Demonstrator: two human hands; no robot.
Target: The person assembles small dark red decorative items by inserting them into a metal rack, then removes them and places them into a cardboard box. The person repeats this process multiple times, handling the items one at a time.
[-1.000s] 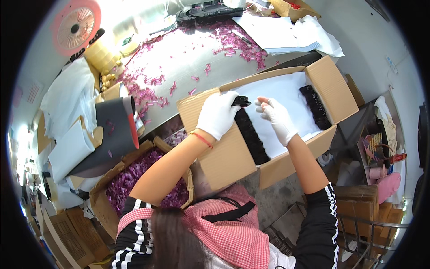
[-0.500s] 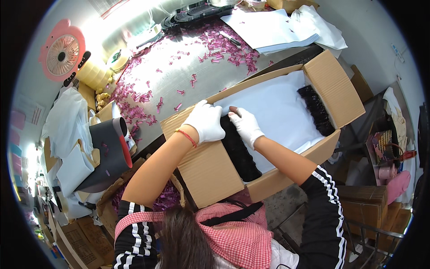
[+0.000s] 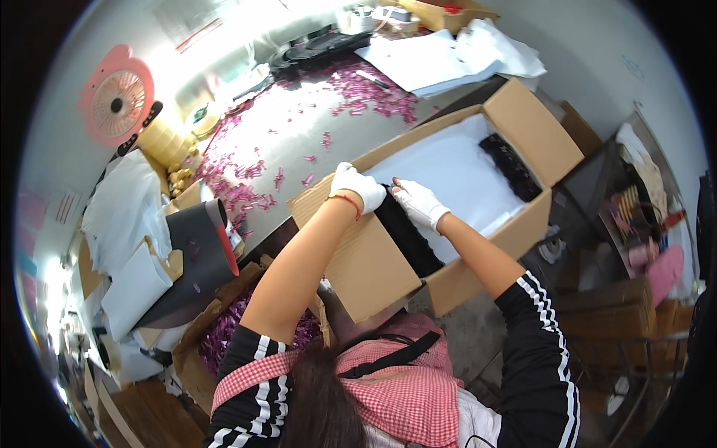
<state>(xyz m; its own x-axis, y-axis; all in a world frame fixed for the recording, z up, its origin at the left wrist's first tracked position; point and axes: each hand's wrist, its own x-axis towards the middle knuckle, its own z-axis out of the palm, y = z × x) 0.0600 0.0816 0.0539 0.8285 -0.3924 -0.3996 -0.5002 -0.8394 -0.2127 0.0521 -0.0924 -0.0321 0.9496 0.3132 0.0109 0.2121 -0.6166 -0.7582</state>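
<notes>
Black strip (image 3: 407, 235) lying along the near left end of the open cardboard box (image 3: 523, 231), on the white paper lining (image 3: 455, 175). Pinned at its far end by both gloved hands: left hand (image 3: 358, 187) curled down over the top corner, right hand (image 3: 420, 203) just beside it, fingers bent and pressing on the strip (no telling whether either truly grips or only presses). Second black strip (image 3: 511, 166) already laid at the far right end, well apart. Wide stretch of bare lining between the two, so filling looks barely begun. Beyond the box, grey table (image 3: 299, 134) scattered with pink bits (image 3: 358, 86), pink fan (image 3: 116, 104) at the far left
</notes>
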